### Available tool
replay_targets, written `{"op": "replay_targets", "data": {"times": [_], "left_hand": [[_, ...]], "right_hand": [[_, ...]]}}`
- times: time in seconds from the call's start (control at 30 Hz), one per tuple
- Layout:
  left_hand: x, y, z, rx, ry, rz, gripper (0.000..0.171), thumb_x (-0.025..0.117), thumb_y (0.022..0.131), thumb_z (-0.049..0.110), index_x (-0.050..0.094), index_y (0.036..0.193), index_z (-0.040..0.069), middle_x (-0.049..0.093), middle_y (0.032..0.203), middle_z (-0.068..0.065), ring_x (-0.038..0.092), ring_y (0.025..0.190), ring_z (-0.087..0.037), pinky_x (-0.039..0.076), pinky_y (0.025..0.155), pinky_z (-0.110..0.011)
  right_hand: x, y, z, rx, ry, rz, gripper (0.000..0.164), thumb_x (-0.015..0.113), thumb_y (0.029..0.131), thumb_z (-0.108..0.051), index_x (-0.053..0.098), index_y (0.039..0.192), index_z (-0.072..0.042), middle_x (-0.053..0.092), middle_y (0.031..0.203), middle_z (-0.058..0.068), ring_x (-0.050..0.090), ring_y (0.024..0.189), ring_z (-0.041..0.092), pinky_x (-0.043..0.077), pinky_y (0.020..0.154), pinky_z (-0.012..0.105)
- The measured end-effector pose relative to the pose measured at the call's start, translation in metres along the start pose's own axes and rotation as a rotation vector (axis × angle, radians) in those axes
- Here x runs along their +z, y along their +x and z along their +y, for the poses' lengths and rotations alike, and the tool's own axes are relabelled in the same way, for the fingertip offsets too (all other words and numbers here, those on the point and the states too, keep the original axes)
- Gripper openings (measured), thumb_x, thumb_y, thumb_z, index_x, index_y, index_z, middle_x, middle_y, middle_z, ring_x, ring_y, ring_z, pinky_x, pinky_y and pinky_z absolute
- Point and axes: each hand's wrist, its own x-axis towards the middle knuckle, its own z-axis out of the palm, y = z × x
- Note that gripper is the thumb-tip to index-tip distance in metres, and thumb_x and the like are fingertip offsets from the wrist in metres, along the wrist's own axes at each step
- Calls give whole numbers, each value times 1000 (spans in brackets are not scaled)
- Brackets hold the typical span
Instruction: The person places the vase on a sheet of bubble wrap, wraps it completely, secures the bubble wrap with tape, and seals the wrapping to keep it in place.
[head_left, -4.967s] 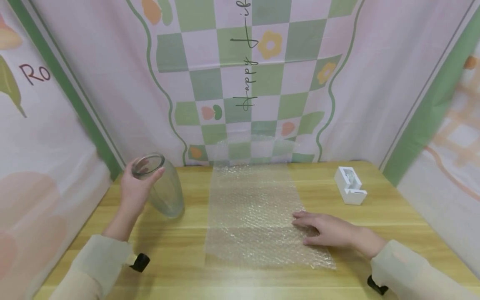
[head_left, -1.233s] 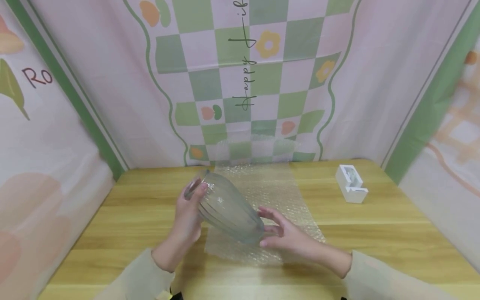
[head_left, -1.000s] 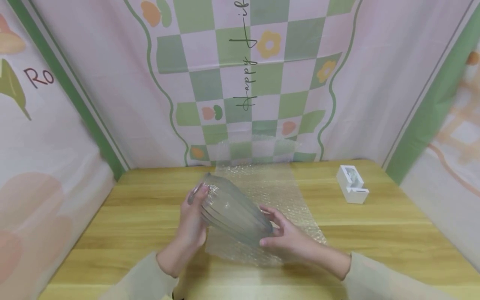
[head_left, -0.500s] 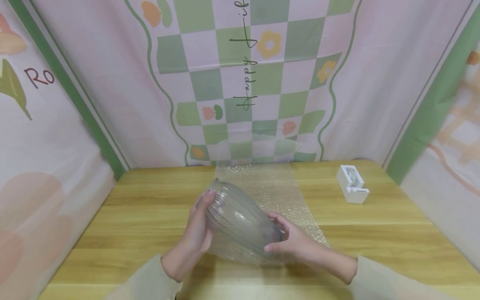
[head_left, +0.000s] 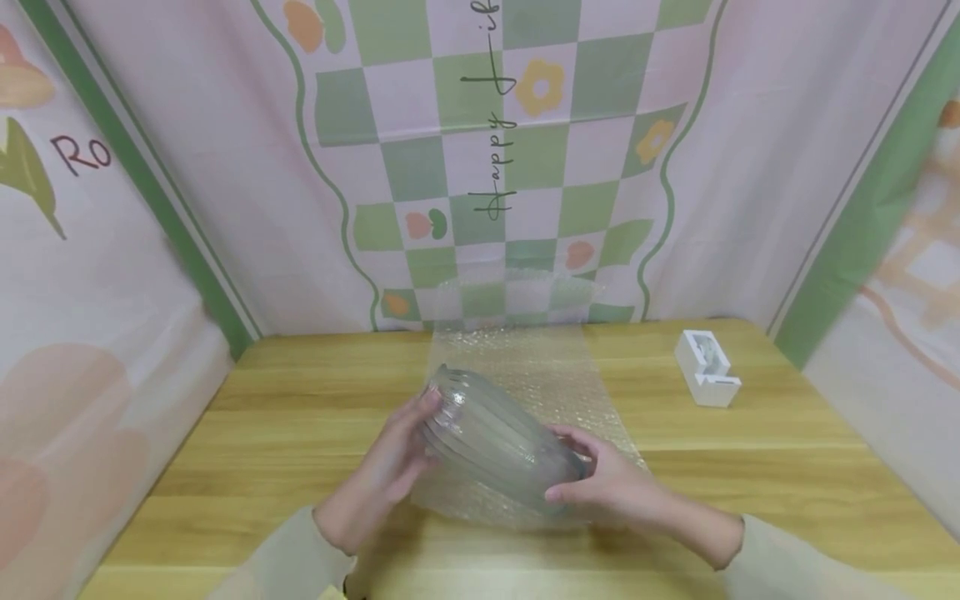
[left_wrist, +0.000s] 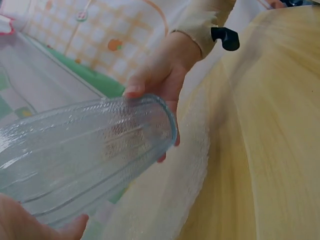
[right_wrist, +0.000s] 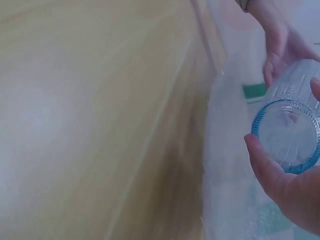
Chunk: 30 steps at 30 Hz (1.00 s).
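A ribbed, clear glass vase (head_left: pixel 498 437) is held sideways between both hands, its mouth end to the left and raised higher than its base. My left hand (head_left: pixel 390 458) grips it near the mouth, thumb on the upper side and fingers underneath. Around the base, my right hand (head_left: pixel 618 483) curls with thumb and fingers on opposite sides. The right wrist view shows the round, bluish base (right_wrist: pixel 287 135) between that thumb and fingers. Beneath the vase lies a clear sheet of bubble wrap (head_left: pixel 517 350), partly covered by it and the hands.
A small white open-topped box (head_left: pixel 703 371) stands at the back right of the wooden table (head_left: pixel 300 417). The far end of the bubble wrap runs up against the checkered cloth backdrop (head_left: pixel 536 158). Printed cloth also hangs at both sides.
The left hand has carried the vase from the table's left side to over the bubble wrap and tipped it sideways. My right hand left the wrap and took the base; both then shifted slightly right and nearer.
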Motion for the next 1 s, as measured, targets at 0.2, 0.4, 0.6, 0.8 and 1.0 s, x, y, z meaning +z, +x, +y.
{"op": "replay_targets", "data": {"times": [0.2, 0.4, 0.6, 0.8, 1.0], "left_hand": [[-8, 1, 0, -53, 38, -117, 25, 68, 96, 27, 63, 117, 15, 63, 113, 4, 54, 114, -19, 36, 112, -52], [-10, 1, -3, -113, 88, -140, 57, 70, 94, 23, 47, 140, 0, 58, 121, 0, 54, 108, -14, 44, 97, -32], [-16, 6, -8, -150, 147, -161, 82, 71, 92, 17, 24, 155, -6, 50, 141, -17, 55, 119, -21, 38, 113, -49], [-20, 9, -13, -201, 268, -207, 91, 76, 88, 11, 20, 158, -3, 56, 132, -21, 61, 111, -24, 24, 116, -68], [-19, 11, -18, -213, 291, -225, 90, 75, 85, 2, 20, 156, -1, 59, 122, -17, 64, 100, -22, 50, 102, -49]], "right_hand": [[-21, -6, -3, -43, -160, 3, 89, 88, 80, -17, 40, 152, 3, 39, 148, 37, 52, 123, 56, 53, 97, 57], [-39, -6, -5, -88, -262, -34, 86, 88, 80, -21, 44, 150, 3, 41, 148, 36, 54, 123, 53, 49, 98, 64], [-54, -5, -4, -116, -315, -63, 84, 88, 80, -22, 47, 150, 0, 41, 150, 35, 53, 124, 53, 50, 98, 62], [-58, -2, 1, -168, -411, -87, 86, 89, 78, -29, 51, 148, 0, 47, 149, 29, 51, 128, 48, 50, 100, 31], [-59, 1, -1, -155, -468, -97, 86, 89, 76, -33, 52, 148, -3, 51, 148, 25, 51, 129, 48, 49, 102, 44]]}}
